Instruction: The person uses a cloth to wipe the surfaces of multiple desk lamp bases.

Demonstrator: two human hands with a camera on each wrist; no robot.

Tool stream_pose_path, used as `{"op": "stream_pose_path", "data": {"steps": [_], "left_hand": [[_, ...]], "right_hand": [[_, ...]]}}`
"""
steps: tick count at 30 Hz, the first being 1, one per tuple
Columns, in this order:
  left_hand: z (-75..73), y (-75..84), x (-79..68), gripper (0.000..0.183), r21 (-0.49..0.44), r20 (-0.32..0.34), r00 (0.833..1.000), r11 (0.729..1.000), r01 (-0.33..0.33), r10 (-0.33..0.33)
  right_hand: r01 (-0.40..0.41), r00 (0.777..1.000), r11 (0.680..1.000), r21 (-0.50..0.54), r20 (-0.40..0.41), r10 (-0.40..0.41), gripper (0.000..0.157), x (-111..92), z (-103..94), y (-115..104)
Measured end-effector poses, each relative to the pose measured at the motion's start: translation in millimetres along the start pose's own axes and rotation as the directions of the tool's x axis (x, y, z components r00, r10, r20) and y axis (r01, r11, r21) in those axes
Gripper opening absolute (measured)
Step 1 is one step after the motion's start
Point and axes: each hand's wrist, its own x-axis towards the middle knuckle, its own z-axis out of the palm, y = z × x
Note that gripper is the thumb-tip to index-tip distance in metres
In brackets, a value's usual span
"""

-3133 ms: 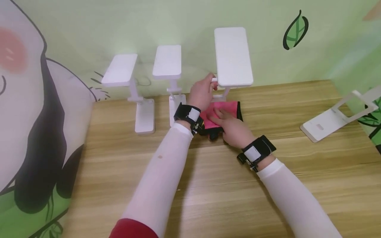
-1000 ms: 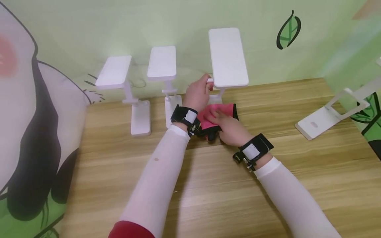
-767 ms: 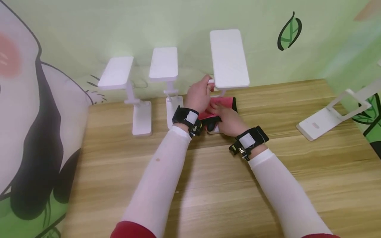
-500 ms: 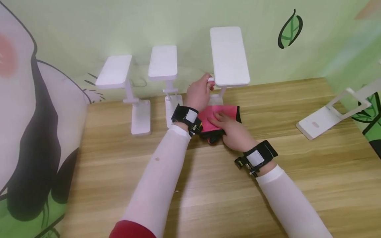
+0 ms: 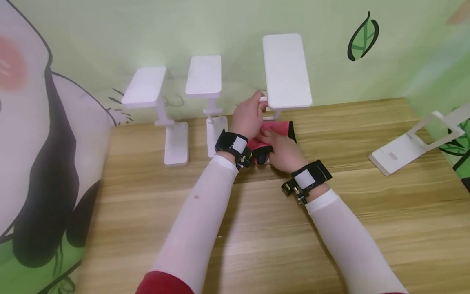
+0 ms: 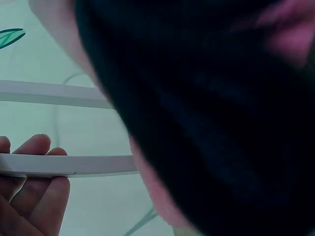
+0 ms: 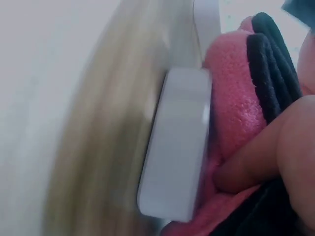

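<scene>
A white folding stand (image 5: 287, 71) with a large rectangular plate stands near the wall. My left hand (image 5: 247, 116) grips a narrow white bar of it just left of the plate; in the left wrist view, fingers (image 6: 51, 201) and thumb lie on both sides of that bar (image 6: 98, 165). A pink cloth (image 5: 280, 127) with black edging covers much of the stand's base. My right hand (image 5: 284, 151) holds the bunched cloth against the base. In the right wrist view, one finger (image 7: 256, 162) sinks into the cloth beside the white base (image 7: 177, 142). Other right fingertips are partly hidden.
Two smaller white stands, the far-left one (image 5: 176, 143) and the middle one (image 5: 203, 75), stand left of my hands. Another white stand (image 5: 398, 153) with an open frame is at the right. A painted wall (image 5: 235, 24) borders the wooden table (image 5: 257, 228) at the back.
My right hand slides the cloth toward the wall, back near the stand, then nearer me, then toward the wall again, where the cloth bunches. My left hand keeps its grip on the bar.
</scene>
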Motion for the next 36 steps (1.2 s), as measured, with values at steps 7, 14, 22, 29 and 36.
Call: {"op": "stream_pose_path", "data": {"steps": [7, 14, 22, 29, 36], "left_hand": [[0.7, -6.9, -0.2, 0.023, 0.007, 0.006, 1.0, 1.0, 0.004, -0.004], [-1.0, -5.6, -2.4, 0.022, 0.011, -0.005, 1.0, 1.0, 0.0, 0.0], [1.0, -2.9, -2.9, 0.023, 0.02, -0.004, 1.0, 1.0, -0.005, 0.005], [2.9, -3.3, -1.8, 0.021, 0.005, 0.005, 1.0, 1.0, -0.001, 0.001], [1.0, -4.0, -1.9, 0.025, 0.002, 0.001, 1.0, 1.0, -0.014, 0.014]], "right_hand": [[-0.013, 1.0, 1.0, -0.006, 0.019, 0.013, 0.071, -15.2, 3.3, -6.2], [0.012, 0.997, 1.0, -0.026, 0.073, -0.01, 0.075, -49.6, -0.5, -16.8], [0.01, 0.999, 1.0, 0.025, 0.04, -0.011, 0.065, -12.6, -1.5, -2.1], [-0.031, 0.999, 0.998, 0.048, 0.035, 0.029, 0.069, 3.4, -4.0, 3.6], [-0.026, 0.999, 1.0, -0.004, 0.036, 0.026, 0.071, -38.7, 0.1, -9.3]]}}
